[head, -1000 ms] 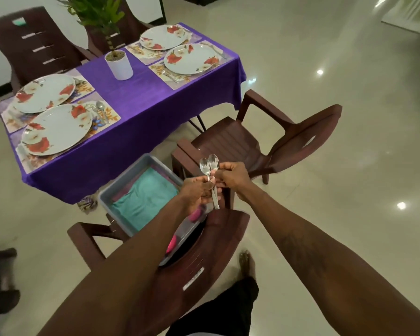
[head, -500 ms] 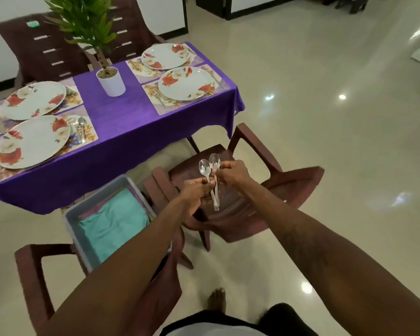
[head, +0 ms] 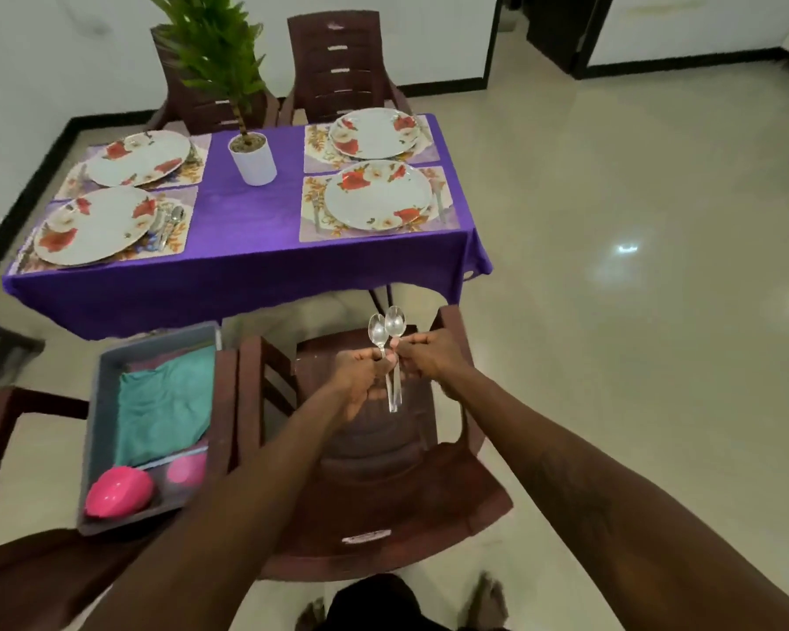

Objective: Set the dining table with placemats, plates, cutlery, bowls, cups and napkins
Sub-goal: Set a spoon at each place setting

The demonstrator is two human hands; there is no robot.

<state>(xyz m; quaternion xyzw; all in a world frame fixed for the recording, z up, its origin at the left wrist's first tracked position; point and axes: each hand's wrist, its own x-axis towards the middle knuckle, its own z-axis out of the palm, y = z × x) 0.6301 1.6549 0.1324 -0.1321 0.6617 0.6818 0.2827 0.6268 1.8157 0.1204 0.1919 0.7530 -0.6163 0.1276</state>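
Two steel spoons [head: 387, 332] stand upright side by side above a brown chair [head: 374, 485]. My left hand [head: 358, 380] grips the left spoon's handle and my right hand [head: 424, 362] pinches the right one. Ahead is the table under a purple cloth [head: 242, 248], with several floral plates such as the near right plate [head: 376, 194] on placemats [head: 443, 225]. Cutlery [head: 169, 225] lies beside the near left plate [head: 96, 225]. A grey bin [head: 99, 403] on a chair at my left holds teal napkins [head: 165, 403] and pink bowls [head: 119, 491].
A white pot with a green plant [head: 252, 157] stands mid-table. Two brown chairs [head: 338, 66] stand behind the table by the wall. Another chair [head: 14, 448] carries the bin at left. Glossy tiled floor [head: 634, 311] opens to the right. My feet show at the bottom edge.
My view has swung round to face the table's long side, and the chair now sits straight below my hands. Both hands still hold the spoons in the same way.
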